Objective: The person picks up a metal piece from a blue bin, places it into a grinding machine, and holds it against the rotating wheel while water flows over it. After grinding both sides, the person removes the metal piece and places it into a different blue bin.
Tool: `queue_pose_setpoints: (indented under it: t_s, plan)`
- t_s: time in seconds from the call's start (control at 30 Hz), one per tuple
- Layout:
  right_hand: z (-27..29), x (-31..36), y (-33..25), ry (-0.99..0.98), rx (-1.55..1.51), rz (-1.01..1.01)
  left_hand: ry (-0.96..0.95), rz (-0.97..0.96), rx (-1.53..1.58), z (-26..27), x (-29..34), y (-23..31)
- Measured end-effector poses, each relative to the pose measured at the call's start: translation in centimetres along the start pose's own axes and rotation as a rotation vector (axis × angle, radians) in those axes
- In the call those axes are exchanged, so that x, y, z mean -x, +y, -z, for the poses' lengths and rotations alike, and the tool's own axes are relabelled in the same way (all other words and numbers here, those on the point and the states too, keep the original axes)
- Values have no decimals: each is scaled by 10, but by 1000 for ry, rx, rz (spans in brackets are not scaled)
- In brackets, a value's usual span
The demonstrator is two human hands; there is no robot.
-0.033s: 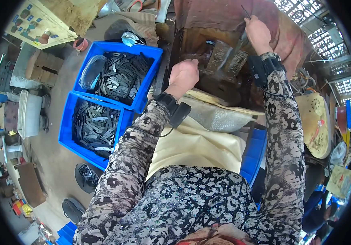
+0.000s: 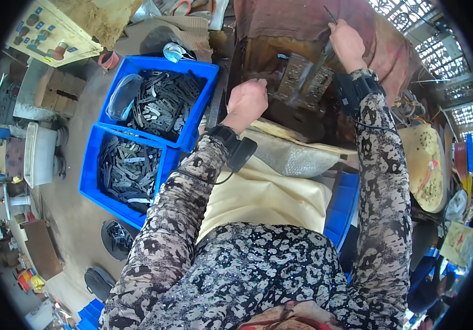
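Observation:
My left hand (image 2: 247, 103) is closed at the near left side of a wet brown machine basin (image 2: 258, 60); whatever its fingers hold, if anything, is hidden. Farther off to the right, my right hand (image 2: 348, 47) is wrapped round a thin dark rod (image 2: 330, 14) whose tip sticks out beyond the fingers. Between the hands lies a wet, gritty block (image 2: 294, 77) inside the basin. A reddish-brown cloth (image 2: 286, 22) drapes over the basin's far side and hangs down at the right, beside my right hand.
Left of my left arm stand two blue crates (image 2: 214, 82) heaped with flat dark metal pieces (image 2: 165, 104). A face mask (image 2: 175, 52) rests on the far rim. Pale yellow sheeting (image 2: 264, 198) covers my lap. A cream control box (image 2: 44, 33) stands at far left.

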State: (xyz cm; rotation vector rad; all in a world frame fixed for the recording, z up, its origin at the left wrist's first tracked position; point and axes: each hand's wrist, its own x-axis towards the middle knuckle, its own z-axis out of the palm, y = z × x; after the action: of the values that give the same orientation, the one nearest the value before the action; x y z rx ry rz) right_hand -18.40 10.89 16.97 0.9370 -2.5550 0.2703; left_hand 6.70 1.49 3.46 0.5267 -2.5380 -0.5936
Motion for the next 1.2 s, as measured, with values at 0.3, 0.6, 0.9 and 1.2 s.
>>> queue_pose_setpoints:
  t_s: [0.3,0.6,0.9,1.2]
  plan:
    - [-3,-6,7,18,2,26,-73,37,-15,2,-2,4]
    - [4,-1,-5,-14,-52,-4,-112,84,-35,4,-2,2]
    - [21,21,-5,-34,-108,-48,-122,78,-37,7,-2,3]
    - [80,196,-30,46,-556,1,-80,-31,-7,6,1,3]
